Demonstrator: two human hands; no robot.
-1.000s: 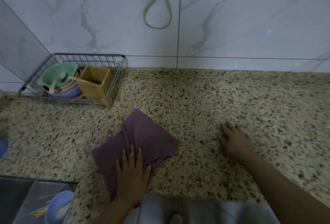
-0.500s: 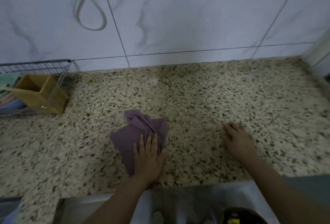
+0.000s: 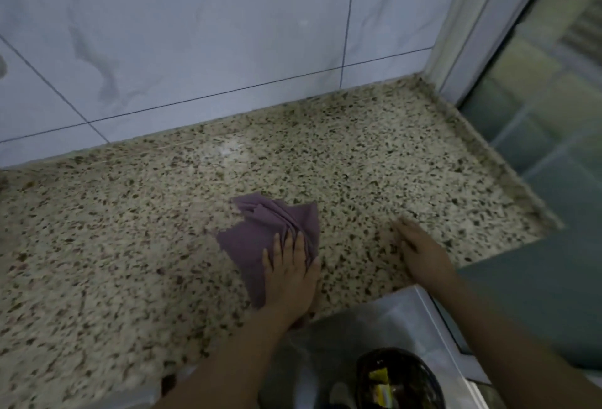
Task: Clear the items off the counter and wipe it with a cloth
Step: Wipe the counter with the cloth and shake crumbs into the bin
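Note:
A purple cloth [image 3: 260, 232] lies bunched on the speckled granite counter [image 3: 130, 245], near the middle of the view. My left hand [image 3: 290, 272] presses flat on the cloth's near right part, fingers straight and pointing toward the wall. To the right of it, my right hand [image 3: 420, 245] rests flat on the bare counter, palm down, a short way from the cloth. No other items show on this stretch of counter.
A marble-tiled wall [image 3: 228, 34] backs the counter. The counter ends at its right edge [image 3: 508, 180] beside a door frame [image 3: 482, 17], with tiled floor [image 3: 553, 180] beyond. Below the front edge stands a dark bin [image 3: 397, 379] with wrappers inside.
My left hand has slid the cloth to the right along the counter, bunching it. The view has swung right, so the wire rack with dishes has left the frame. My right hand stays flat.

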